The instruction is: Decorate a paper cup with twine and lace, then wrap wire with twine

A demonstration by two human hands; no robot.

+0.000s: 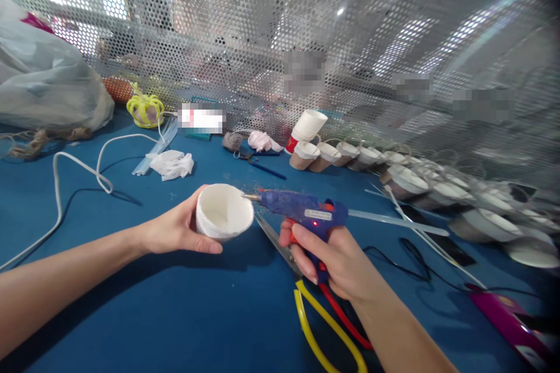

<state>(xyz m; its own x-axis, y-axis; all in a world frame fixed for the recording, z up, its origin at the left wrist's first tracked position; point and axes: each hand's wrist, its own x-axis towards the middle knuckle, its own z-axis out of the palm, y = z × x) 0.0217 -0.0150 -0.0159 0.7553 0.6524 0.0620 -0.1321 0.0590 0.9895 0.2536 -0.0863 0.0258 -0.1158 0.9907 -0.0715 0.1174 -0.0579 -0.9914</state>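
My left hand (186,224) is closed around a white cup (223,224) with a cloth-like lining, its mouth tilted toward me. In my right hand (330,256) is a blue hot glue gun (297,207) with a small red light lit on its side. The gun's metal nozzle points left and meets the cup's right rim. A clear glue stick (394,221) juts from the back of the gun. Beneath my right hand lie scissors (280,245) with one yellow and one red handle; part of them is hidden by the hand.
Several covered cups (406,180) line the right side, beside a stack of paper cups (310,125). White fabric (171,164), spare glue sticks (153,145) and a white cord (56,186) lie on the left. Behind stands a perforated metal screen (245,23); a plastic bag (48,76) sits far left.
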